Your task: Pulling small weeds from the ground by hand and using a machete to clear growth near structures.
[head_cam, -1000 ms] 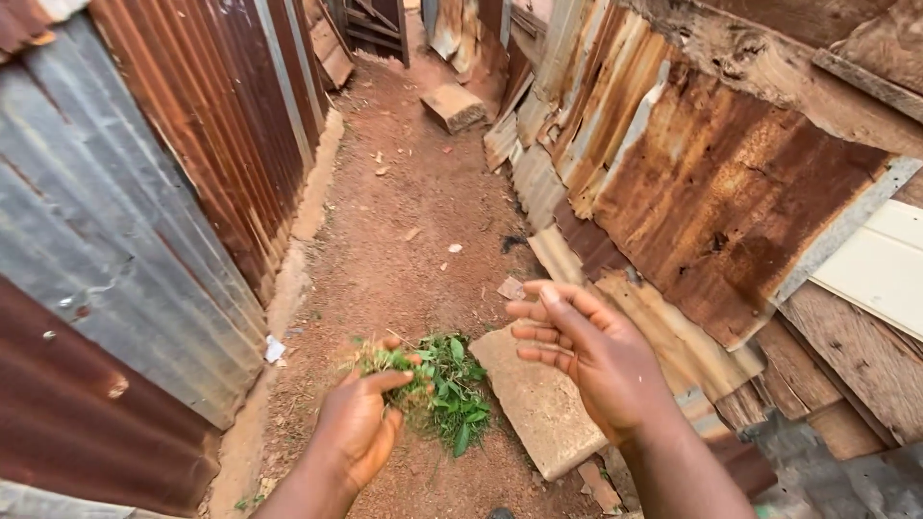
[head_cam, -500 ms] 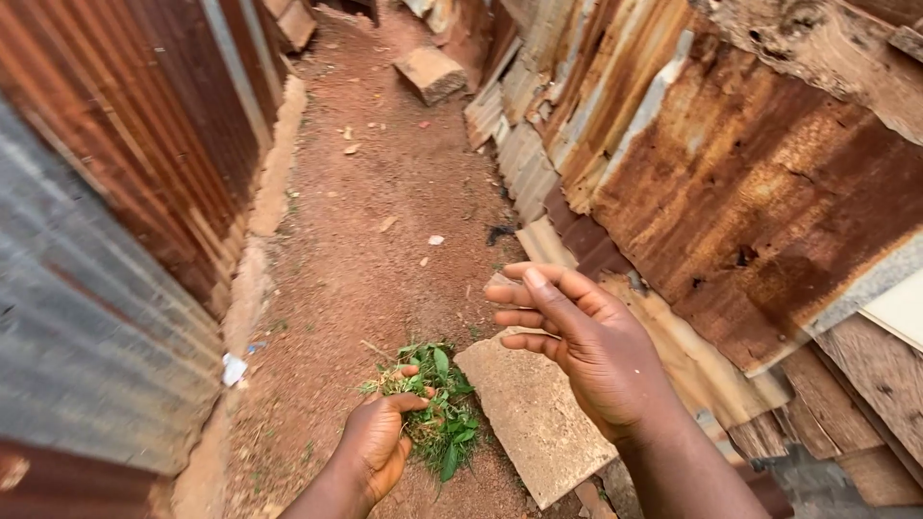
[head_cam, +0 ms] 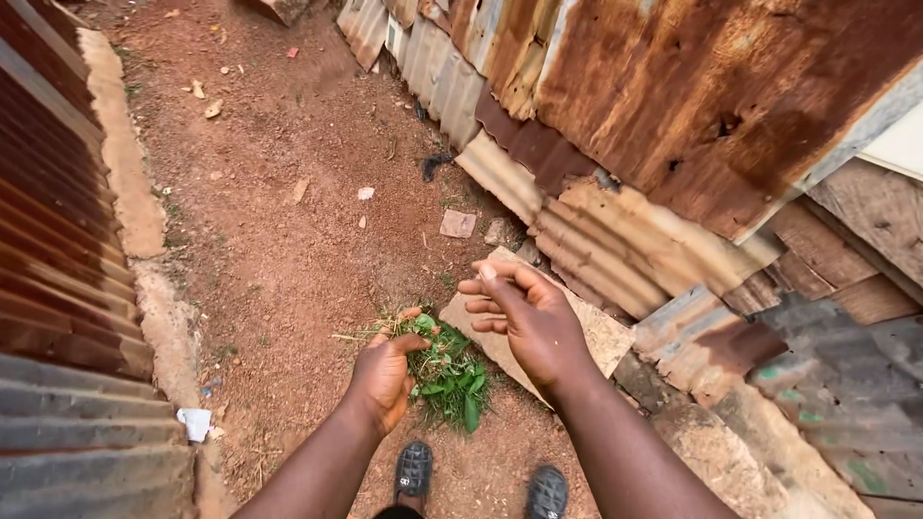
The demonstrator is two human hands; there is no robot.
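- Left hand (head_cam: pixel 385 373) is clamped on a bunch of green weeds (head_cam: pixel 444 370), held over red dirt ground (head_cam: pixel 288 240).
- Right hand (head_cam: pixel 524 317) hovers just beside it, fingers spread, empty.
- Loose leaves may well slip from the bunch.
- Rusty corrugated sheets (head_cam: pixel 615 240) stand near; their edges could cut.

The left hand (head_cam: pixel 383 377) covers the stems of the bunch of green weeds (head_cam: pixel 447 375), so how much it grips cannot be told. The right hand (head_cam: pixel 527 317) hides part of the flat stone slab (head_cam: pixel 601 334) beside the weeds. Below the weeds, two dark shoes (head_cam: pixel 415 469) are cut off by the bottom edge, and both forearms likewise
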